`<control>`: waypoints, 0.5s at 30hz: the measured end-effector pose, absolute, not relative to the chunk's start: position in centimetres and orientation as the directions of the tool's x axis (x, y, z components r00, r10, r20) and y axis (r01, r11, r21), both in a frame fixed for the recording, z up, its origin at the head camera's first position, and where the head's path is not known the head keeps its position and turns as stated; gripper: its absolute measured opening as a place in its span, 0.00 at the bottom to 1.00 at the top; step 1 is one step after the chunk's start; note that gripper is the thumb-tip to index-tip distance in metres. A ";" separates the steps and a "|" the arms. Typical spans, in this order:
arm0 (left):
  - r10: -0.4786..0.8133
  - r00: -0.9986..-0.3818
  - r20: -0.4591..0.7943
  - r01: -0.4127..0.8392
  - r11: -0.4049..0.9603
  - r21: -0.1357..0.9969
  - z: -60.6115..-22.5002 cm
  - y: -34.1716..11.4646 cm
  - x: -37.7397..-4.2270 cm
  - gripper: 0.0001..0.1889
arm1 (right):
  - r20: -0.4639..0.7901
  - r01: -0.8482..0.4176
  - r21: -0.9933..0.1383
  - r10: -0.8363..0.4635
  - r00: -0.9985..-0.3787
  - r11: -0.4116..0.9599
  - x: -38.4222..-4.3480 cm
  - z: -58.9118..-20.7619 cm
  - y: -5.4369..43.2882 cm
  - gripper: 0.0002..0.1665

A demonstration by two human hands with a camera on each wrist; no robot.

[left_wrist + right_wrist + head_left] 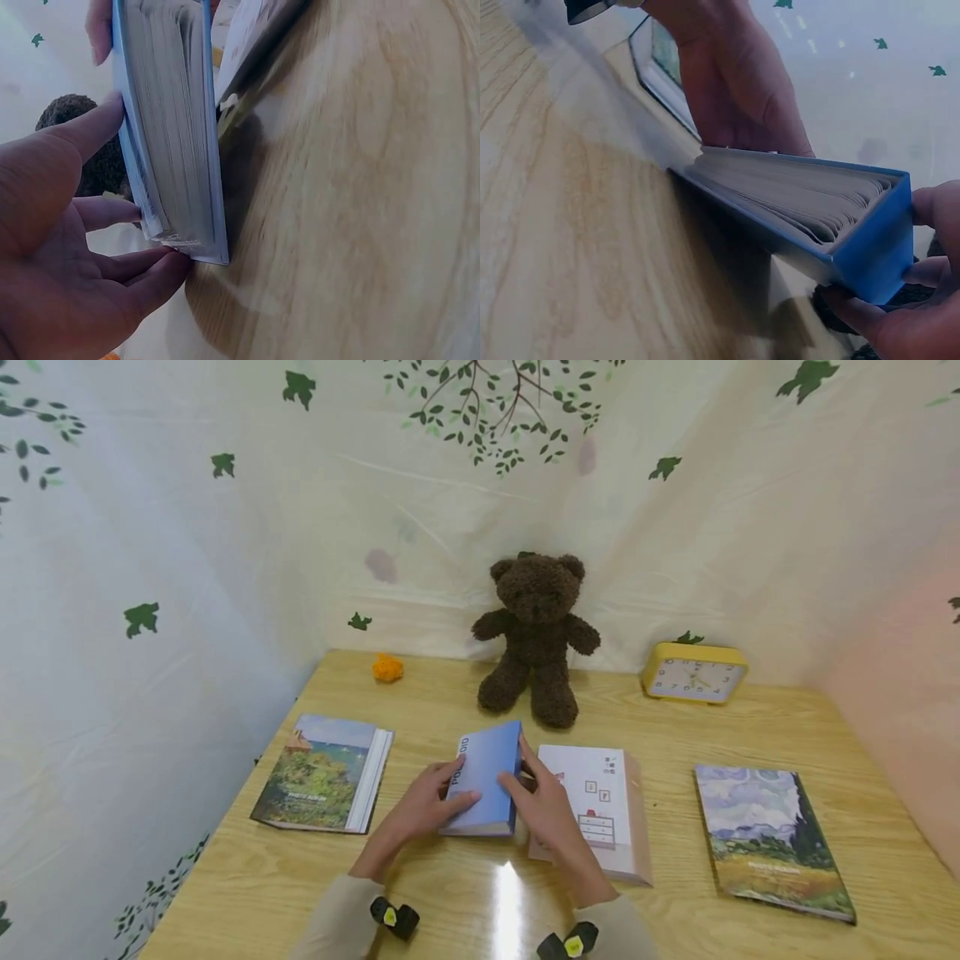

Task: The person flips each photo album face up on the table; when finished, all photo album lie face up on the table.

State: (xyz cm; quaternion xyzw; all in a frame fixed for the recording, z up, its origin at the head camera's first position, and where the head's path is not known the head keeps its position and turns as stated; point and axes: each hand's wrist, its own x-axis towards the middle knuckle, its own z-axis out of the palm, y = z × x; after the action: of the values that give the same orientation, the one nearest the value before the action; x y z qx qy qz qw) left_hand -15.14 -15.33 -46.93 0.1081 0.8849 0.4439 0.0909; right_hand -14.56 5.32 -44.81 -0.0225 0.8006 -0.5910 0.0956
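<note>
Since both hands are on it, the blue album (491, 777) looks fairly secure. Head view: it's held over the middle of the table (446, 902), tilted; L hand (426, 800) clamps it from approx. 9 o'clock, R hand (544, 802) from btwn 3 & 4, thumbs on the cover. White album (600, 797) lies just beside at 3, R hand over its left side; seaside album (322, 768) at 9, brown bear (534, 635) btwn 12 & 1, yellow clock (693, 678) at 2. Risk: R hand could nudge the white album if it swings toward 3, esp. w/ so little room.

L wrist view: L fingers only catch the cover's corner, album's approx. 6 o'clock, thumb on the front. If they slip, cover could gape & page block (165, 112) fan out; clear plastic (181, 244) pokes out there, so might crease.

R wrist view: R hand grips the spine (874, 244), approx. 4 o'clock; that end's raised. Can't tell if the opposite edge touches wood. If R grip loosens, spine end could drop, prob. twisting out of L fingers.
</note>
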 end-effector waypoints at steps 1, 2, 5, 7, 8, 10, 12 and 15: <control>0.284 -0.957 -0.059 0.122 0.579 0.806 -46.9 -15.1 -15.2 0.37 | -0.128 0.081 -0.955 -0.152 -0.980 0.286 -14.5 -44.6 5.5 0.40; 0.295 -0.954 -0.056 0.129 0.571 0.810 -46.9 -15.0 -15.3 0.37 | -0.130 0.083 -0.957 -0.154 -0.980 0.277 -14.5 -44.4 5.6 0.40; 0.335 -0.941 -0.041 0.156 0.539 0.828 -46.9 -14.4 -15.5 0.36 | -0.119 0.078 -0.963 -0.144 -0.982 0.257 -14.5 -43.8 5.9 0.39; 0.360 -0.932 -0.037 0.163 0.508 0.846 -46.9 -14.2 -15.5 0.35 | -0.099 0.064 -0.966 -0.129 -0.987 0.249 -14.4 -43.6 6.1 0.37; 0.365 -0.930 -0.037 0.159 0.494 0.855 -46.9 -14.1 -15.5 0.35 | -0.087 0.053 -0.968 -0.127 -0.988 0.246 -14.4 -43.6 6.1 0.36; 0.364 -0.930 -0.047 0.150 0.493 0.857 -46.7 -14.0 -15.5 0.34 | -0.056 0.025 -0.971 -0.125 -0.991 0.236 -14.4 -43.6 6.1 0.34; 0.359 -0.932 -0.054 0.141 0.497 0.856 -46.4 -14.1 -15.4 0.33 | -0.034 0.003 -0.974 -0.134 -0.990 0.225 -14.3 -43.6 6.0 0.33; 0.345 -0.937 -0.060 0.131 0.504 0.854 -45.7 -14.3 -15.4 0.32 | -0.009 -0.021 -0.981 -0.156 -0.988 0.192 -14.3 -43.6 5.7 0.35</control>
State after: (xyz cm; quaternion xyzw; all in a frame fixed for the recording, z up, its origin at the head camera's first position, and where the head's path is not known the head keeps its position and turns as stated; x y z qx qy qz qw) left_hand -15.41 -14.25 -45.69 0.1385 0.8599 0.4784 0.1121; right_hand -14.28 5.65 -43.63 -0.0577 0.7700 -0.6332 0.0534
